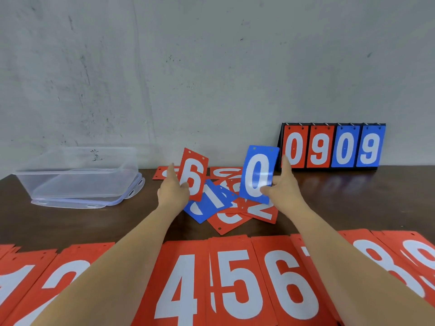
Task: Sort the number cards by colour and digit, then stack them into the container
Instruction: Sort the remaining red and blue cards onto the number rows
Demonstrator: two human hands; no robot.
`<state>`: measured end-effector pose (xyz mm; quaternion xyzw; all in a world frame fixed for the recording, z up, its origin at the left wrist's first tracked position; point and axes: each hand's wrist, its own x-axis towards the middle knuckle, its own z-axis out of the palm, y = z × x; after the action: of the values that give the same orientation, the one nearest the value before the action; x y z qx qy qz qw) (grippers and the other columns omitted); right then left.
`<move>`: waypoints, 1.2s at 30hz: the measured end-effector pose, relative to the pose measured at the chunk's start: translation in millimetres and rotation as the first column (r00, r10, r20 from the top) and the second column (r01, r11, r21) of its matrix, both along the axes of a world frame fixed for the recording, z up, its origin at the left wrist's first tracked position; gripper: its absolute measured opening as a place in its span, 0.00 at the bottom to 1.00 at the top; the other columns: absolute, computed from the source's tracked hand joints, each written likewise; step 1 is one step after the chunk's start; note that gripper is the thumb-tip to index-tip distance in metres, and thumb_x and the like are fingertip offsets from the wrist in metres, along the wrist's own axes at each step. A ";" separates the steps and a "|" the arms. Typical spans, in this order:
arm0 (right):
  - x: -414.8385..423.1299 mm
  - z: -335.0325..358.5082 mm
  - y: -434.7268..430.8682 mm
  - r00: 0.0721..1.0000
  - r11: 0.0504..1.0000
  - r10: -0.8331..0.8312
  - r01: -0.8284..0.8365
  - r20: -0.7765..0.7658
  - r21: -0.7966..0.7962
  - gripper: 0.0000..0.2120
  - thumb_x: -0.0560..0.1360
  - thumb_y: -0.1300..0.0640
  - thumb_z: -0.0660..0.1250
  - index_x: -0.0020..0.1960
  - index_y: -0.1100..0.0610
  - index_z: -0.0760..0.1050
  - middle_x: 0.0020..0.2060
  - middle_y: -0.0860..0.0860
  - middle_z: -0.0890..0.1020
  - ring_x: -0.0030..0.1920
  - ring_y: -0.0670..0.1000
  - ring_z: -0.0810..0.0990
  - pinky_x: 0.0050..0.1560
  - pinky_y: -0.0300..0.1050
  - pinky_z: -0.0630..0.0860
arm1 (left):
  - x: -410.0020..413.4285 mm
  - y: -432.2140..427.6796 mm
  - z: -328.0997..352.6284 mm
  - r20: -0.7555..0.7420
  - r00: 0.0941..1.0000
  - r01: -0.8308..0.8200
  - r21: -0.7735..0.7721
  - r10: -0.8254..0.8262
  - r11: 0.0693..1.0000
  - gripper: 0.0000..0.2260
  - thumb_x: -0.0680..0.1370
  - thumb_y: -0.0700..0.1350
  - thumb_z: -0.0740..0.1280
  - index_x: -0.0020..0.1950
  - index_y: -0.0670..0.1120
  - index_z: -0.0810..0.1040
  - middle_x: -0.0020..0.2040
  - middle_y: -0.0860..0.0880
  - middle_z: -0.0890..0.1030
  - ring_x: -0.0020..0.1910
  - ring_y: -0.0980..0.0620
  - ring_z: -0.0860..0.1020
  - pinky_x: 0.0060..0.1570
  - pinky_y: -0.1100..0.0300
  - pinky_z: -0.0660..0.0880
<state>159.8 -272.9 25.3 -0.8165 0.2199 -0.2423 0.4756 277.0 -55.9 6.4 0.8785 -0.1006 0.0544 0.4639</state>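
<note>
My left hand (173, 190) pinches a red card with a white 6 (194, 174) and holds it upright above a loose pile of red and blue cards (231, 208) at the table's middle. My right hand (283, 187) pinches a blue card with a white 0 (257, 174), also raised over the pile. Along the near edge lies a row of red cards (235, 278) showing 1, 2, 4, 5, 6, 8 and more, partly hidden by my forearms. A clear plastic container (77, 172) stands at the left on its lid.
A black flip scoreboard (332, 147) showing red 0 9 and blue 0 9 stands against the grey wall at the back right. The dark wooden table (353, 203) shows bare between the pile and the scoreboard, and in front of the container.
</note>
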 end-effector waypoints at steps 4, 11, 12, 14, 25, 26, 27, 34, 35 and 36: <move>-5.3 9.0 4.7 0.998 0.998 0.034 -0.036 0.056 0.042 0.31 0.74 0.68 0.69 0.72 0.54 0.63 0.57 0.52 0.78 0.58 0.51 0.79 0.44 0.45 0.80 | -11.1 6.2 20.2 -0.023 1.000 -0.016 -0.183 0.012 0.983 0.16 0.81 0.40 0.62 0.68 0.41 0.72 0.63 0.42 0.78 0.60 0.41 0.77 0.57 0.49 0.75; -22.9 30.3 28.0 0.991 0.999 0.047 -0.043 0.125 -0.031 0.09 0.79 0.61 0.65 0.58 0.61 0.74 0.54 0.53 0.79 0.54 0.52 0.79 0.46 0.45 0.80 | -47.0 33.3 49.8 -0.105 0.994 -0.026 -0.365 -0.014 0.931 0.15 0.79 0.39 0.65 0.66 0.39 0.75 0.62 0.42 0.80 0.59 0.43 0.79 0.59 0.49 0.76; -26.7 31.9 32.4 0.990 0.998 0.049 -0.045 0.132 -0.032 0.08 0.79 0.60 0.64 0.57 0.60 0.74 0.52 0.53 0.79 0.53 0.52 0.79 0.45 0.43 0.79 | -51.9 38.9 51.5 -0.113 0.993 -0.023 -0.379 -0.021 0.925 0.14 0.79 0.39 0.66 0.65 0.39 0.76 0.61 0.42 0.80 0.58 0.43 0.79 0.59 0.49 0.76; -33.9 33.7 41.2 0.989 0.998 0.051 -0.048 0.138 -0.031 0.06 0.80 0.59 0.64 0.55 0.59 0.74 0.52 0.52 0.79 0.52 0.51 0.79 0.43 0.41 0.78 | -63.8 49.9 54.6 -0.122 0.992 -0.022 -0.383 -0.027 0.924 0.15 0.79 0.41 0.66 0.65 0.40 0.76 0.61 0.43 0.80 0.59 0.42 0.79 0.61 0.47 0.76; -84.2 48.9 97.5 0.987 0.999 0.039 -0.036 0.156 -0.020 0.09 0.80 0.59 0.63 0.50 0.65 0.76 0.48 0.59 0.81 0.49 0.58 0.81 0.45 0.50 0.78 | -124.5 120.5 66.0 -0.111 0.992 0.017 -0.342 -0.059 0.939 0.17 0.80 0.47 0.65 0.67 0.43 0.74 0.64 0.45 0.78 0.59 0.46 0.78 0.62 0.49 0.73; -89.5 50.8 103.8 0.988 1.000 0.029 -0.028 0.153 -0.009 0.09 0.79 0.59 0.63 0.49 0.66 0.76 0.47 0.59 0.81 0.48 0.58 0.81 0.43 0.49 0.77 | -128.9 128.2 66.9 -0.120 0.991 0.014 -0.332 -0.057 0.943 0.17 0.80 0.48 0.65 0.67 0.44 0.74 0.64 0.45 0.78 0.61 0.44 0.78 0.63 0.48 0.72; -94.3 51.3 109.4 0.989 1.000 0.023 -0.024 0.149 0.003 0.09 0.79 0.59 0.64 0.47 0.67 0.75 0.45 0.59 0.81 0.46 0.57 0.81 0.42 0.47 0.76 | -133.4 135.8 67.7 -0.137 0.989 0.008 -0.331 -0.057 0.944 0.17 0.80 0.48 0.66 0.67 0.44 0.74 0.64 0.45 0.78 0.61 0.44 0.78 0.63 0.47 0.72; -139.8 55.1 160.0 0.979 0.974 0.069 -0.107 0.192 0.198 0.04 0.77 0.63 0.67 0.43 0.59 0.76 0.48 0.55 0.81 0.47 0.53 0.81 0.36 0.37 0.79 | -165.3 170.5 62.4 -0.256 0.961 -0.010 -0.415 -0.107 0.910 0.13 0.81 0.45 0.63 0.64 0.42 0.77 0.60 0.43 0.81 0.58 0.42 0.79 0.61 0.44 0.75; -145.9 53.9 168.6 0.979 0.971 0.076 -0.116 0.190 0.209 0.04 0.77 0.62 0.67 0.43 0.59 0.77 0.49 0.55 0.82 0.47 0.53 0.82 0.38 0.38 0.80 | -170.6 172.1 60.6 -0.264 0.957 -0.002 -0.427 -0.122 0.904 0.12 0.82 0.44 0.63 0.63 0.42 0.77 0.58 0.43 0.81 0.57 0.42 0.80 0.60 0.45 0.76; -151.9 52.5 177.0 0.979 0.969 0.084 -0.123 0.184 0.214 0.04 0.77 0.61 0.67 0.43 0.58 0.77 0.50 0.54 0.82 0.48 0.52 0.82 0.40 0.40 0.80 | -176.6 173.4 59.2 -0.271 0.952 0.007 -0.439 -0.140 0.898 0.11 0.82 0.44 0.62 0.61 0.43 0.79 0.56 0.43 0.82 0.54 0.43 0.81 0.58 0.46 0.77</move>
<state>7.8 -95.9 77.8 -0.7439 0.1606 -0.2608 0.5940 100.4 117.6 65.5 0.7468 -0.0489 -0.0742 0.6590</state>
